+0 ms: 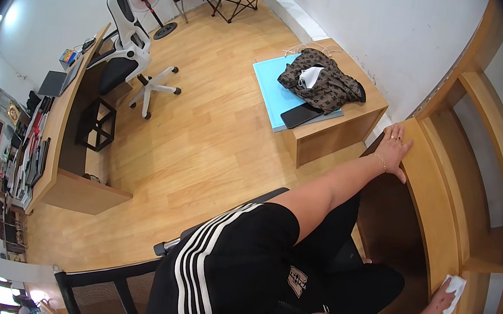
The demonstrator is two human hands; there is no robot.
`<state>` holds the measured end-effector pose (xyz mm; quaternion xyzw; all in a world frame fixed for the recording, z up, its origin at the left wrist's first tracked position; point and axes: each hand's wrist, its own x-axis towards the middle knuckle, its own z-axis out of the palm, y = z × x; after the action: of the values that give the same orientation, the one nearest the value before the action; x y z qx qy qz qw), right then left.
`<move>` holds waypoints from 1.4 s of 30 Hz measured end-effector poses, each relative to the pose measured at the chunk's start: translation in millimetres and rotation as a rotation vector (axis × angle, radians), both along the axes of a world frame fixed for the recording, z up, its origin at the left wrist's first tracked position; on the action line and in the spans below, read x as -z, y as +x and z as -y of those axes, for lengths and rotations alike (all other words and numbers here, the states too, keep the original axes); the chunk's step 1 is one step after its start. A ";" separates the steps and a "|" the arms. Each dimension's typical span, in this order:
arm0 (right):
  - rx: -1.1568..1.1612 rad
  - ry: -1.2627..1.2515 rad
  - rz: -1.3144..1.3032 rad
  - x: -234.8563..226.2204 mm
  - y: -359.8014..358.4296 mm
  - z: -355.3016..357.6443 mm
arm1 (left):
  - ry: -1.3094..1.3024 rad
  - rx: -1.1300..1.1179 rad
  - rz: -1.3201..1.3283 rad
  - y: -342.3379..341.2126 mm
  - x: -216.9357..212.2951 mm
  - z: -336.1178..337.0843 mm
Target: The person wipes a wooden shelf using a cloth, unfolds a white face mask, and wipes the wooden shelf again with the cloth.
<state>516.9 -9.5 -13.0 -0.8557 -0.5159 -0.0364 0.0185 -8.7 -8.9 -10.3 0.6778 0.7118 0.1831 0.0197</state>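
My left hand (394, 152) rests palm down on the corner of a curved wooden desk (426, 194), its fingers spread. A ring and a thin bracelet show on it. Lower down along the same desk, my right hand (442, 301) presses a folded white wipe (454, 293) on the wooden surface near the shelf base. The wipe lies under my fingers and sticks out past them. Nothing else is in either hand.
A low wooden cabinet (322, 142) carries a light-blue folder (266, 90), a black phone (300, 116) and a brown patterned cloth (323, 81). Wooden shelves (495, 111) rise at the right. Across the floor stand a white-and-black office chair (129, 54), a fan and a cluttered desk (81, 189).
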 end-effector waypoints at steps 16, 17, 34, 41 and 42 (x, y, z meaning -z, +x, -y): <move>-0.402 -0.026 -0.015 -12.1 -247.6 -26.9 | 0.009 0.003 -0.027 2.7 -1.9 -1.8; -0.458 -0.040 -0.036 -15.6 -262.4 -25.8 | 0.004 -0.004 -0.029 0.4 -0.4 0.0; -0.746 0.001 -0.077 -30.9 -183.6 2.8 | -0.030 0.003 -0.001 3.4 -7.9 -5.5; -0.496 0.092 -0.045 12.2 -10.7 17.1 | -0.042 -0.007 -0.026 4.0 -5.5 -0.2; -0.402 0.097 -0.031 13.5 10.4 19.5 | -0.060 -0.007 -0.029 6.5 -7.6 0.0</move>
<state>527.2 -29.0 -26.5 -0.7342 -0.6734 -0.0435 0.0746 -2.2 -8.9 -2.7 0.6771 0.7195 0.1520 0.0290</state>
